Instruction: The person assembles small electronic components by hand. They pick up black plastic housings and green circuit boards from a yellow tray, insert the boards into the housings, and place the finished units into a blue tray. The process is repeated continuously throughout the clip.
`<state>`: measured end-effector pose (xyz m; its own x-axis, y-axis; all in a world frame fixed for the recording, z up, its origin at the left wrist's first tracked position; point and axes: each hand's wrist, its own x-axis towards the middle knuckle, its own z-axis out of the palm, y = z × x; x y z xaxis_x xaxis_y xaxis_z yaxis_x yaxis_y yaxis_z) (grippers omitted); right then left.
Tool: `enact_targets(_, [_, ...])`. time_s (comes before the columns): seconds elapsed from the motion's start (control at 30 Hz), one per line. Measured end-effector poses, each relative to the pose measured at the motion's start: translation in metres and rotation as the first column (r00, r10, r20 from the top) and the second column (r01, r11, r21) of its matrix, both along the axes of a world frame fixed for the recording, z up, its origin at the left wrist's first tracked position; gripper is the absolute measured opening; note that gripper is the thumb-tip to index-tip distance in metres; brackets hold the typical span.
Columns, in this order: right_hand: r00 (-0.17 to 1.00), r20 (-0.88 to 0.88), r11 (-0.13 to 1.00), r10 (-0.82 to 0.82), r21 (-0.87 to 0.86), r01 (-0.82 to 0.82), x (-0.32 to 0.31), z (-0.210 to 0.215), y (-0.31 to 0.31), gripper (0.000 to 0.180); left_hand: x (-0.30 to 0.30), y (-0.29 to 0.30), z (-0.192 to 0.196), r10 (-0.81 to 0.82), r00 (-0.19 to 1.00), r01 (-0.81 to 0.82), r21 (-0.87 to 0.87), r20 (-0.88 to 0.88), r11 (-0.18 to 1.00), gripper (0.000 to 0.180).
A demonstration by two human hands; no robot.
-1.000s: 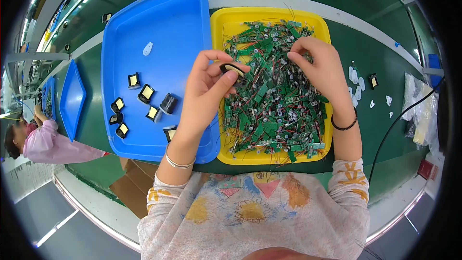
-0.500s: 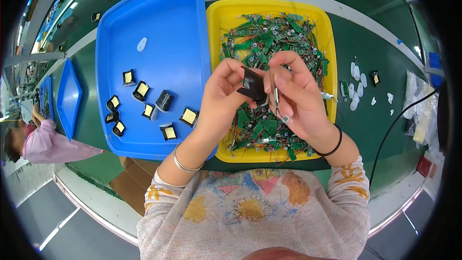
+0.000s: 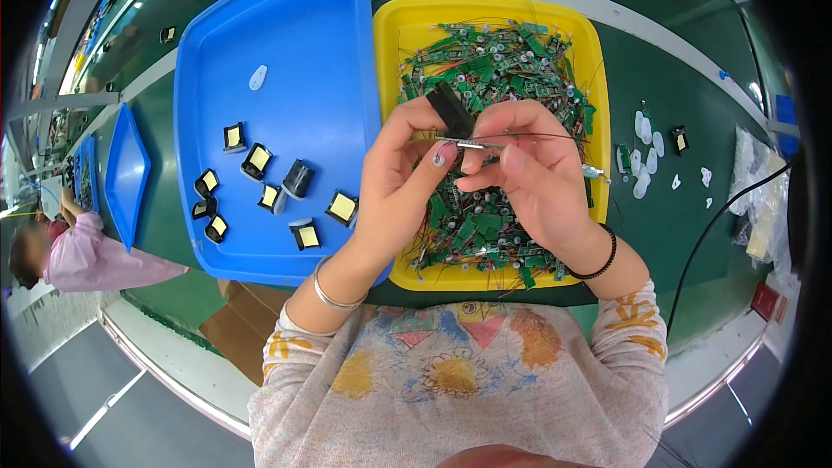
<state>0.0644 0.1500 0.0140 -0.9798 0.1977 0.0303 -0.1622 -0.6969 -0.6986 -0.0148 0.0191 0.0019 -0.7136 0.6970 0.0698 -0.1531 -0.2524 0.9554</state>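
Observation:
Over the yellow tray [image 3: 386, 43], both of my hands are close together. My left hand [image 3: 399, 173] is closed round a black plastic housing [image 3: 451, 110], which tilts up above its fingers. Its thumb presses near a small round silver part at the left end of a narrow circuit board [image 3: 470, 145]. My right hand [image 3: 542, 169] pinches the board's right end and thin dark wires [image 3: 529, 135], which stretch across its fingers. The board lies just below the housing; whether it sits inside is hidden by my fingers. Heaped green circuit boards [image 3: 472, 230] with wires fill the tray.
On the left, a blue tray [image 3: 186, 147] holds several black housings with yellow pads [image 3: 257, 159] and one white oval piece [image 3: 258, 78]. White oval pieces [image 3: 641, 184] and clear plastic bags [image 3: 752, 199] lie right of the yellow tray. A person in pink [image 3: 100, 251] works far left.
The circuit board has turned from upright to nearly level and come against the black housing. My left thumb has moved onto it, and the housing has tipped upward.

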Motion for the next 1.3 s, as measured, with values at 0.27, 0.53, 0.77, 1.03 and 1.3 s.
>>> enact_targets(0.27, [0.998,0.060,0.967,-0.027,0.255,0.011,0.003,0.005,0.001,0.023,-0.001,-0.008,0.003,-0.039,0.999,0.039,-0.052,0.008,0.998,0.020])
enact_targets(0.53, [0.998,0.051,0.953,-0.032,0.302,0.016,0.004,-0.006,0.001,0.019,0.000,-0.003,-0.005,0.083,0.981,-0.107,-0.133,-0.174,0.985,0.017])
enact_targets(0.77, [0.997,0.074,0.931,0.003,0.364,-0.029,0.005,-0.003,0.002,0.020,0.004,-0.004,-0.002,0.141,0.978,-0.160,-0.118,-0.156,0.980,0.014])
enact_targets(1.03, [0.958,-0.171,0.604,-0.231,0.747,0.278,0.004,0.002,0.006,0.017,0.003,-0.004,0.000,0.139,0.962,-0.169,-0.112,-0.236,0.979,0.027])
enact_targets(1.3, [0.777,-0.613,-0.127,-0.148,0.790,0.599,0.001,0.000,0.011,0.026,0.004,-0.004,0.002,0.170,0.922,-0.209,-0.077,-0.348,0.975,0.033])
